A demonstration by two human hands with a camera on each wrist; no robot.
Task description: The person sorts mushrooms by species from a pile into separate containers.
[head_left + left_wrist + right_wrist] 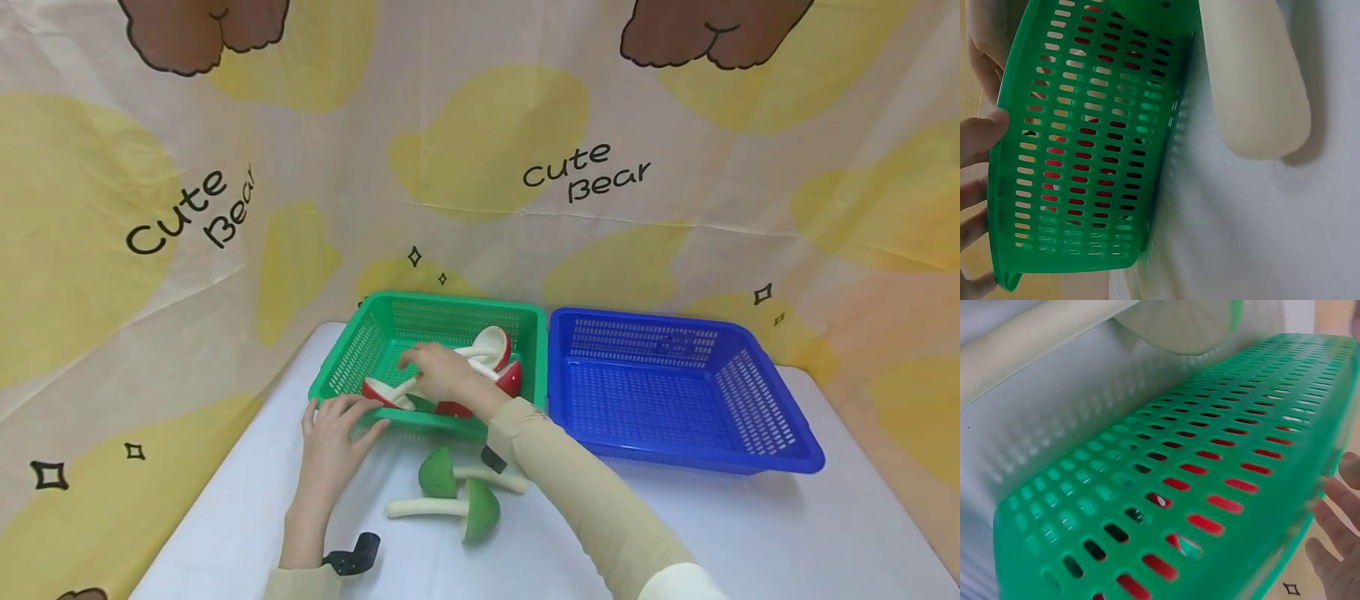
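Observation:
My left hand (333,433) grips the front left rim of a green basket (543,367), thumb and fingertips at its edge. Inside the basket is my right hand (442,372), with its fingers pointing down over the stem of a red-capped toy mushroom (377,392). No object shows between those fingers in the right wrist view. More red mushrooms (509,379) lie on the basket's right side, partly under the right wrist. Two green-capped toy mushrooms (482,510) rest on the table before the basket, caps facing opposite ways.
A blue basket (637,400) stands right beside the green one, its slotted floor bare. A white cloth (420,575) covers the table. Behind both baskets hangs a printed curtain (465,142). The right forearm (592,500) crosses over the green basket's front edge.

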